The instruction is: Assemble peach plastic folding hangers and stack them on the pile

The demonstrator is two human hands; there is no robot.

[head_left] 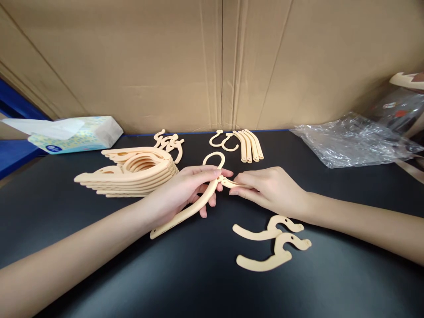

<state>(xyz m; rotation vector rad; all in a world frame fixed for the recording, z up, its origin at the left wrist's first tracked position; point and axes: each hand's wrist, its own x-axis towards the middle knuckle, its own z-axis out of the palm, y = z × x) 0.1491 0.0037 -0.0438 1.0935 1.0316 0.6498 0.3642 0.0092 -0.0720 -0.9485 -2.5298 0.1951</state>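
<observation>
Over the middle of the black table, my left hand (pixel 195 185) grips a cream plastic hanger (pixel 200 203) near its joint. The round hook stands up from the fingertips, and one long arm slants down to the left under my palm. My right hand (pixel 265 187) pinches a thin cream piece that meets the hanger at the joint; its far end is hidden by my fingers. Two loose curved hanger pieces (pixel 265 263) lie overlapping in front of my right hand. Close behind my left wrist sits a stack of folded hangers (pixel 142 176).
Small curved pieces (pixel 168 142) lie behind the stack. Two hooks (pixel 228 141) and several slim hanger arms (pixel 248 145) are at the back centre. A tissue pack (pixel 79 134) stands back left, a clear plastic bag (pixel 351 139) back right. A cardboard wall (pixel 149 66) borders the table's rear.
</observation>
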